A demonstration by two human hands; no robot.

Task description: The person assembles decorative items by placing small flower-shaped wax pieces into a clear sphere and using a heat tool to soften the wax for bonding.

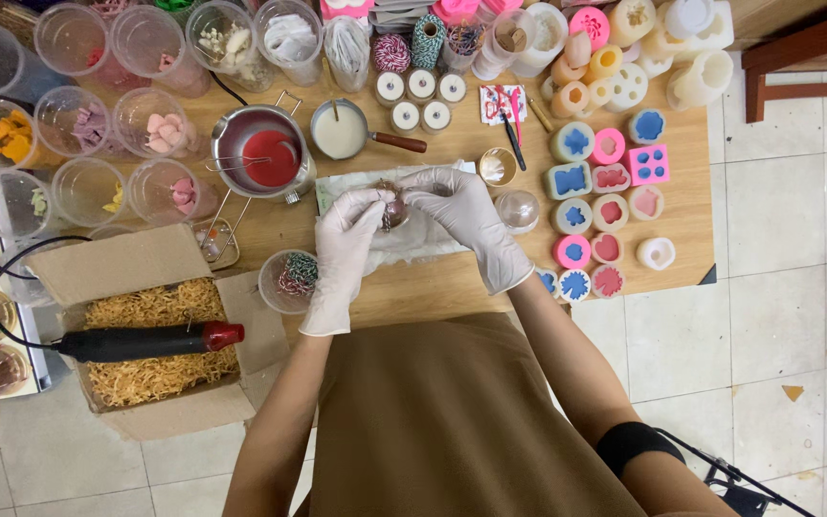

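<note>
Looking down from my head camera, I am holding a small round clear ball with dark red filling [393, 208] at the centre of the frame, above a crumpled white cloth [412, 239] lying on the wooden counter [452, 282]. My left hand [345, 251], in a white glove, is closing its grip on the ball's left side, and my gloved right hand [466, 218] is pinching its top right. To the upper left a metal pot of red wax [262, 153] is standing. At lower left a black heat gun with a red tip [145, 342] is lying in a cardboard box of shredded straw [160, 383].
</note>
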